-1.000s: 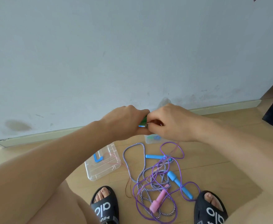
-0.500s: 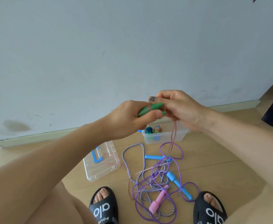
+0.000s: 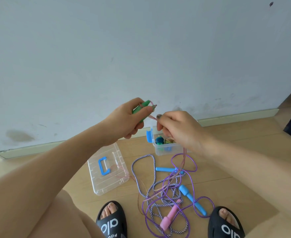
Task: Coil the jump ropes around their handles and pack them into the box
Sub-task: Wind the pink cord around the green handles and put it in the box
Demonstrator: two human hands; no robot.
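Observation:
My left hand (image 3: 129, 119) grips the green handles (image 3: 141, 109) of a jump rope, held up in front of the wall. Its thin pink rope (image 3: 152, 117) runs from the handles to my right hand (image 3: 177, 129), which pinches it and lets it hang to the floor. Below my right hand stands the clear plastic box (image 3: 160, 152) with coiled ropes (image 3: 163, 140) inside. On the floor lies a tangle of a purple rope (image 3: 193, 170) with blue handles (image 3: 192, 199) and a striped rope (image 3: 136, 174) with a pink handle (image 3: 169, 215).
The box's clear lid (image 3: 107, 170) with a blue handle lies on the wooden floor left of the tangle. My feet in black slippers (image 3: 111, 220) sit at the bottom edge. A grey wall with a skirting board (image 3: 236, 115) stands just behind the box.
My hands have come apart: the left one lifted the green handles up and left, the right one dropped lower and right, drawing the pink rope out between them. The box shows more.

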